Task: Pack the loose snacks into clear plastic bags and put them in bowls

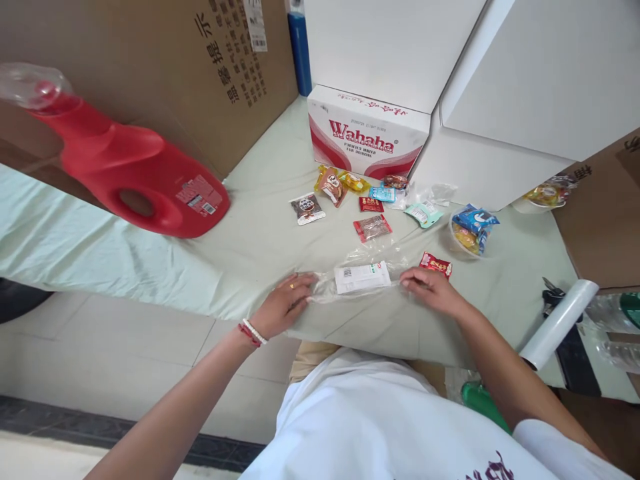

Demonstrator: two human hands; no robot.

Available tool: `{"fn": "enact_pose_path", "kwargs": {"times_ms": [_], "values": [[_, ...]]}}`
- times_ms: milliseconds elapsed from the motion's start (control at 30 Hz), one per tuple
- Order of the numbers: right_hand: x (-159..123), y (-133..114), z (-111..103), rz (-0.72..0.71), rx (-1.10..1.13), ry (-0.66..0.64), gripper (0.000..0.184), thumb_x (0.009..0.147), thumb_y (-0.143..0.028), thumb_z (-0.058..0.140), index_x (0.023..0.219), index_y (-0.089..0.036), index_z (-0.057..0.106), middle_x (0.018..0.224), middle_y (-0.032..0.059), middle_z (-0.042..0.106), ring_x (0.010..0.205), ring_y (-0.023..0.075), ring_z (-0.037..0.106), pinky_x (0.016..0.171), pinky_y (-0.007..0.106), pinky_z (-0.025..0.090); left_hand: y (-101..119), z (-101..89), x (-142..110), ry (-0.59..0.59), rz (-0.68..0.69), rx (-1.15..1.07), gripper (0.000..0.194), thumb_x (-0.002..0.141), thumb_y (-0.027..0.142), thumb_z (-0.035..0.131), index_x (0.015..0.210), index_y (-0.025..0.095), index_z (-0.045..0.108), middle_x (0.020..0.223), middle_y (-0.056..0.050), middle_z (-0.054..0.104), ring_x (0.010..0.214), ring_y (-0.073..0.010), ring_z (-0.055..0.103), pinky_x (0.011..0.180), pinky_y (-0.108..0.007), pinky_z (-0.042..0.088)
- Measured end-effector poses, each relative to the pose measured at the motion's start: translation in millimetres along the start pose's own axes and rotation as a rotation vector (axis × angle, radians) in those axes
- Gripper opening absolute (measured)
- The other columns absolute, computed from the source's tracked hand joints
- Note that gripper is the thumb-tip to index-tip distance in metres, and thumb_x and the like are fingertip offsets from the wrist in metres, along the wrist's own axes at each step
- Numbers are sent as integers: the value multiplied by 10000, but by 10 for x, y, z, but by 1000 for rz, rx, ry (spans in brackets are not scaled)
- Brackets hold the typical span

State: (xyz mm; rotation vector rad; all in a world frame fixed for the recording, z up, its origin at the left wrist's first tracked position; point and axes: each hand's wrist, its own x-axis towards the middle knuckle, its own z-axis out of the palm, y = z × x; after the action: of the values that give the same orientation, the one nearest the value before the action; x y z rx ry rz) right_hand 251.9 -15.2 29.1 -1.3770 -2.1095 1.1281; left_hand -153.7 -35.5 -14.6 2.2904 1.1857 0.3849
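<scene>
A white packet with a printed code and green and red marks (pixel 363 277) lies on a sheet of clear plastic film (pixel 327 287) near the table's front edge. At the film's left end, my left hand (pixel 286 305) rests with its fingers stretched out flat over the edge. My right hand (pixel 431 291) is at the opposite end, thumb and fingertips closed on the film's edge. Just behind the right fingers sits a small red packet (pixel 436 265). Beyond the film is a red-edged snack packet with a clear window (pixel 373 228).
Several wrapped snacks lie before a Wahaha carton (pixel 369 133), including a black-and-white packet (pixel 307 209) and a green packet (pixel 424 214). A plastic bowl of snacks (pixel 467 233) stands right. A big red jug (pixel 145 177) is left; a film roll (pixel 560 323) lies right.
</scene>
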Motion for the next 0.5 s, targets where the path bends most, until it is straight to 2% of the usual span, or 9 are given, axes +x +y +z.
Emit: {"fn": "enact_pose_path", "kwargs": {"times_ms": [100, 200, 267, 333, 367, 400, 467, 500], "values": [[322, 15, -144, 80, 26, -35, 338, 950, -479, 544, 1001, -188, 707, 818, 16, 678, 687, 151, 565, 636, 256, 449, -4, -36, 170, 85, -102, -18, 438, 1049, 397, 280, 1083, 212, 676, 1441, -105, 637, 1316, -213, 602, 1152, -410, 461], [592, 77, -150, 168, 42, -53, 323, 902, -466, 556, 957, -183, 701, 790, -1, 650, 657, 134, 520, 597, 234, 407, 19, -57, 281, 119, -134, -38, 488, 1046, 435, 252, 1187, 213, 664, 1362, -109, 686, 1280, -236, 625, 1099, -417, 498], [714, 123, -116, 204, 39, -72, 292, 872, -435, 561, 936, -185, 698, 791, -8, 643, 652, 128, 503, 589, 229, 395, 32, -54, 307, 86, -101, -24, 482, 1017, 512, 340, 1265, 228, 641, 1402, -111, 661, 1323, -261, 593, 1154, -469, 438], [785, 164, -82, 221, 35, -92, 275, 849, -411, 563, 931, -188, 702, 781, -13, 633, 654, 127, 495, 589, 226, 389, 33, -31, 309, 54, -60, 18, 573, 925, 617, 510, 1345, 238, 604, 1480, -122, 598, 1375, -294, 544, 1209, -529, 352], [803, 182, -69, 228, 35, -94, 274, 841, -407, 564, 928, -189, 705, 771, -15, 627, 654, 127, 494, 588, 225, 385, 29, -12, 310, 62, -57, 33, 601, 884, 634, 570, 1335, 240, 613, 1491, -125, 586, 1374, -301, 540, 1215, -542, 335], [812, 198, -59, 235, 34, -93, 277, 835, -409, 567, 923, -188, 708, 760, -16, 621, 651, 127, 493, 586, 224, 381, 24, 10, 315, 85, -66, 34, 549, 879, 621, 588, 1269, 241, 654, 1472, -119, 601, 1352, -296, 554, 1204, -535, 349], [806, 225, -51, 254, 36, -89, 292, 831, -425, 570, 913, -182, 710, 747, -16, 618, 640, 126, 488, 577, 223, 370, 15, 59, 343, 166, -118, -6, 354, 947, 524, 524, 1011, 240, 724, 1348, -92, 686, 1268, -259, 601, 1137, -480, 428], [795, 235, -54, 266, 32, -90, 303, 832, -437, 570, 907, -179, 709, 739, -15, 616, 632, 125, 485, 571, 223, 366, 16, 83, 366, 220, -159, -30, 338, 978, 458, 477, 881, 238, 714, 1253, -77, 728, 1221, -241, 619, 1095, -453, 459]]}}
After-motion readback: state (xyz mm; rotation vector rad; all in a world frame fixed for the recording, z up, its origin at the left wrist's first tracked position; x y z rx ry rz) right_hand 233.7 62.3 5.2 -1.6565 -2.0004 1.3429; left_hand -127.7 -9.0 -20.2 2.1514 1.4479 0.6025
